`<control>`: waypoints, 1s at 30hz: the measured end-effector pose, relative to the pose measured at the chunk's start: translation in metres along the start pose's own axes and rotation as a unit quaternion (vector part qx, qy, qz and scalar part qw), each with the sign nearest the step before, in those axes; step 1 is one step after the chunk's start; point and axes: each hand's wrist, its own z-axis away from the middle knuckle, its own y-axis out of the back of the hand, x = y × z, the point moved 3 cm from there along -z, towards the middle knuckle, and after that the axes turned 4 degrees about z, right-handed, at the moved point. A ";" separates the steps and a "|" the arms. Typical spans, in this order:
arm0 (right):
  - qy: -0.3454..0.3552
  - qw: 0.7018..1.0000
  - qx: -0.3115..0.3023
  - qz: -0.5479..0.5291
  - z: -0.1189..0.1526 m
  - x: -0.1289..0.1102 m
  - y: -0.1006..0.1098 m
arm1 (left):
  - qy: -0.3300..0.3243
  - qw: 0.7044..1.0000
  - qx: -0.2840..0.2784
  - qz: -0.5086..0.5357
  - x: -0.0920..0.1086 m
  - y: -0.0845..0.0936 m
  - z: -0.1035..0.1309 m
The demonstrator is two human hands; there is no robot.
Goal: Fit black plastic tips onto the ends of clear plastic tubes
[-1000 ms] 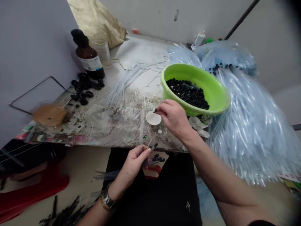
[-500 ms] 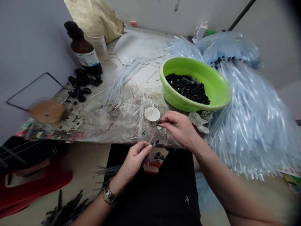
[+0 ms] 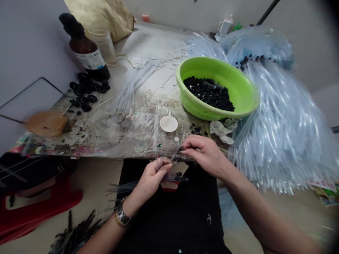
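Observation:
My left hand (image 3: pixel 155 176) is closed around several clear plastic tubes (image 3: pixel 169 176), some tipped with black ends, just in front of the table's front edge. Thumb and forefinger of my right hand (image 3: pixel 201 151) pinch a small black piece (image 3: pixel 180 149) at the end of one tube held by the left. Whether the piece is on the tube or only touching it, I cannot tell. A small white dish (image 3: pixel 168 124) lies on the table just beyond the hands. Behind it stands a green basin (image 3: pixel 217 113) holding a heap of small black pieces (image 3: pixel 209 97).
Large bundles of clear tubes (image 3: pixel 280 134) hang over the table's right side. At the left are a brown bottle (image 3: pixel 88 56), a glass (image 3: pixel 106 46), black rings (image 3: pixel 84 91) and a round wooden piece (image 3: pixel 47 122). Crumpled paper (image 3: pixel 222 132) lies below the basin.
My right hand has moved from beside the white dish down and toward me, bringing the black piece to the tube ends. My left hand stays closed on the tubes. The view has shifted slightly.

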 end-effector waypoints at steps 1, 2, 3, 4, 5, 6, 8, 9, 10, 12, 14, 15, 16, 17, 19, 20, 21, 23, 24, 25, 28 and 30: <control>0.001 1.000 -0.004 -0.001 0.000 0.000 0.000 | 0.002 1.000 -0.003 -0.003 0.000 0.000 0.000; 0.002 1.000 -0.007 -0.001 0.001 -0.001 0.000 | 0.005 1.000 -0.006 -0.005 0.000 -0.001 0.001; 0.003 1.000 -0.009 -0.002 0.001 -0.001 -0.001 | 0.005 1.000 -0.009 -0.008 0.000 -0.001 0.001; 0.003 1.000 -0.011 -0.002 0.002 -0.001 -0.001 | 0.003 1.000 -0.012 -0.012 0.000 -0.002 0.001; 0.004 1.000 -0.012 -0.001 0.002 -0.002 0.000 | 0.000 1.000 -0.013 -0.016 0.001 -0.002 0.001; 0.004 1.000 -0.015 0.001 0.003 -0.002 0.000 | -0.004 1.000 -0.014 -0.018 0.001 -0.002 0.001; 0.005 1.000 -0.020 0.008 0.004 -0.003 0.000 | -0.008 1.000 -0.015 -0.022 0.000 -0.002 0.001; 0.007 1.000 -0.022 0.011 0.004 -0.004 0.000 | -0.012 0.999 -0.015 -0.025 0.000 -0.001 0.001; 0.008 1.000 -0.023 0.013 0.004 -0.004 0.000 | -0.016 0.999 -0.015 -0.030 0.000 -0.001 0.001; 0.009 1.000 -0.026 0.015 0.005 -0.004 0.000 | -0.020 0.999 -0.015 -0.042 0.000 -0.001 0.001; 0.010 0.999 -0.030 0.016 0.006 -0.005 0.000 | -0.021 0.998 -0.015 -0.053 0.000 -0.001 0.001; 0.011 0.999 -0.033 0.019 0.006 -0.005 0.000 | -0.020 0.998 -0.015 -0.056 0.000 -0.001 0.001; 0.014 0.999 -0.036 0.023 0.006 -0.005 0.000 | -0.020 0.998 -0.015 -0.059 0.000 -0.001 0.002; 0.016 0.999 -0.040 0.029 0.007 -0.005 0.000 | -0.021 0.998 -0.014 -0.059 0.000 -0.001 0.002; 0.020 0.998 -0.047 0.043 0.008 -0.005 0.001 | -0.019 0.998 -0.012 -0.052 0.000 -0.001 0.002; 0.021 0.997 -0.049 0.050 0.008 -0.005 0.001 | -0.016 0.999 -0.010 -0.044 0.000 -0.001 0.003; 0.022 0.997 -0.052 0.055 0.009 -0.005 0.002 | -0.012 0.999 -0.009 -0.034 -0.001 -0.001 0.003; 0.022 0.996 -0.058 0.062 0.009 -0.005 0.002 | -0.006 1.000 -0.009 -0.014 -0.001 -0.002 0.003; 0.023 0.996 -0.061 0.063 0.010 -0.005 0.002 | -0.003 1.000 -0.010 -0.007 -0.002 -0.003 0.003; 0.023 0.996 -0.063 0.066 0.011 -0.006 0.002 | 0.000 1.000 -0.011 -0.003 -0.002 -0.003 0.003; 0.022 0.994 -0.071 0.079 0.013 -0.008 0.003 | 0.002 1.000 -0.018 -0.007 0.000 -0.006 0.003; 0.020 0.993 -0.074 0.090 0.014 -0.009 0.003 | -0.002 1.000 -0.026 -0.015 0.001 -0.008 0.002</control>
